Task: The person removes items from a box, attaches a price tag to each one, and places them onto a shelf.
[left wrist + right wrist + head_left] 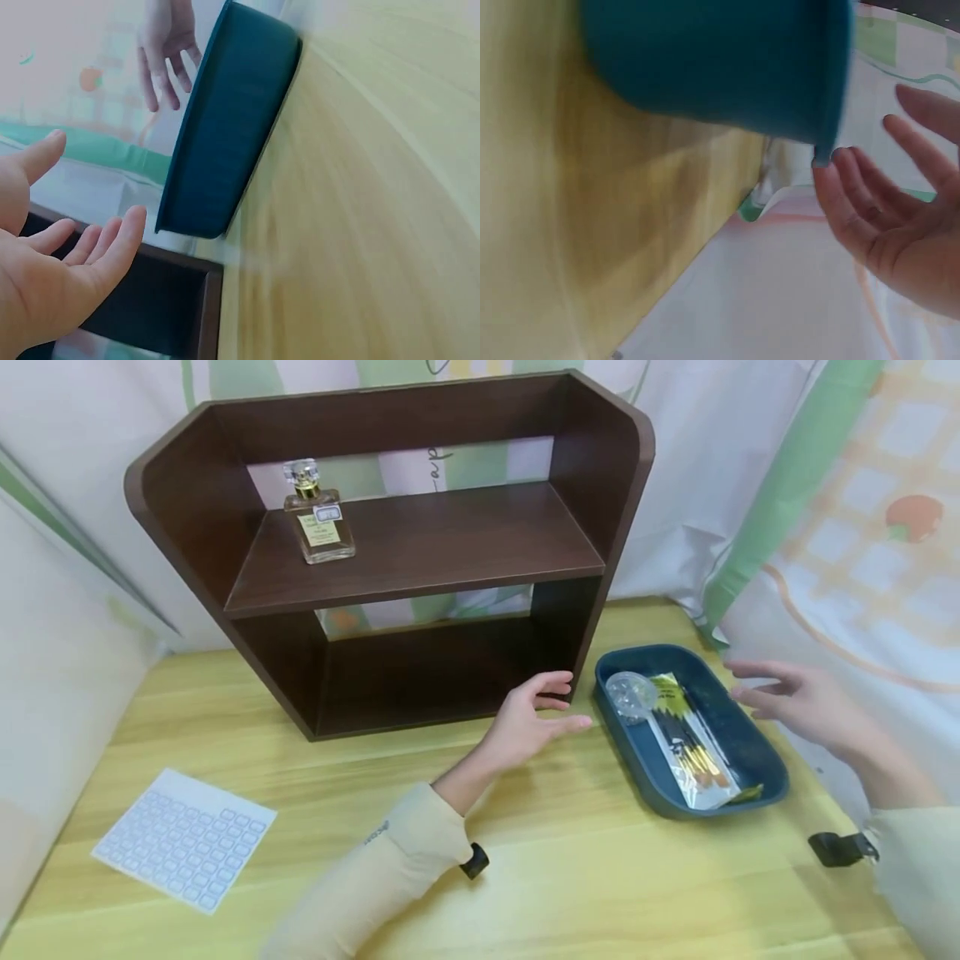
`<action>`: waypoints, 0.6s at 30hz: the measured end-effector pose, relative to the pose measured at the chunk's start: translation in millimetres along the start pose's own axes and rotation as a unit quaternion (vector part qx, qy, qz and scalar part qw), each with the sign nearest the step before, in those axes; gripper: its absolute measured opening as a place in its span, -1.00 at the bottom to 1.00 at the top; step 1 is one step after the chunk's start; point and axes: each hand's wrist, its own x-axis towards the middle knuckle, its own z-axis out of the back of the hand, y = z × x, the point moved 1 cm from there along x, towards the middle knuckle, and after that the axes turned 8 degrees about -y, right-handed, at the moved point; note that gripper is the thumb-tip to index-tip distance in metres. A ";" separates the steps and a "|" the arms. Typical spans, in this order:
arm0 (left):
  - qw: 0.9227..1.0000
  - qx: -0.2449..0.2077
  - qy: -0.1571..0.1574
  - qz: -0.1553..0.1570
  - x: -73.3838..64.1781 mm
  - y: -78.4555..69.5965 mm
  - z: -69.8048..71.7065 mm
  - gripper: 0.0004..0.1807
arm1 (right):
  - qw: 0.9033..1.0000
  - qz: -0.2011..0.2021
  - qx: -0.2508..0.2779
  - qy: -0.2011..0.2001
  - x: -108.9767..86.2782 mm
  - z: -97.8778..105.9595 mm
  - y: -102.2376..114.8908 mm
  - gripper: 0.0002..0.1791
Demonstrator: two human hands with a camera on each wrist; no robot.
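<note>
A dark teal plastic basin (637, 760) sits on the table, right of the shelf. Inside it lie a clear round container (632, 695) and a flat clear packet of slim black-and-gold brushes (686, 743) with a yellow-green header. My left hand (525, 722) hovers left of the basin, fingers apart and holding nothing. On the other side, my right hand (795, 702) is beside the basin's right rim, also empty; in the right wrist view its fingertips (842, 154) come right at the rim.
A dark brown two-tier shelf (435, 535) stands at the back, with a glass perfume bottle (318, 522) on its upper board. A sheet of blue-outlined labels (187, 839) lies at left on the wooden table (570, 885). Patterned curtains (840, 568) hang behind and to the right.
</note>
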 end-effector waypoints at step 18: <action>0.993 -0.073 0.040 0.083 15.5 -3.0 -49.6 -0.34 | 0.995 -0.021 -0.061 0.071 3.5 -7.3 -14.0 -0.35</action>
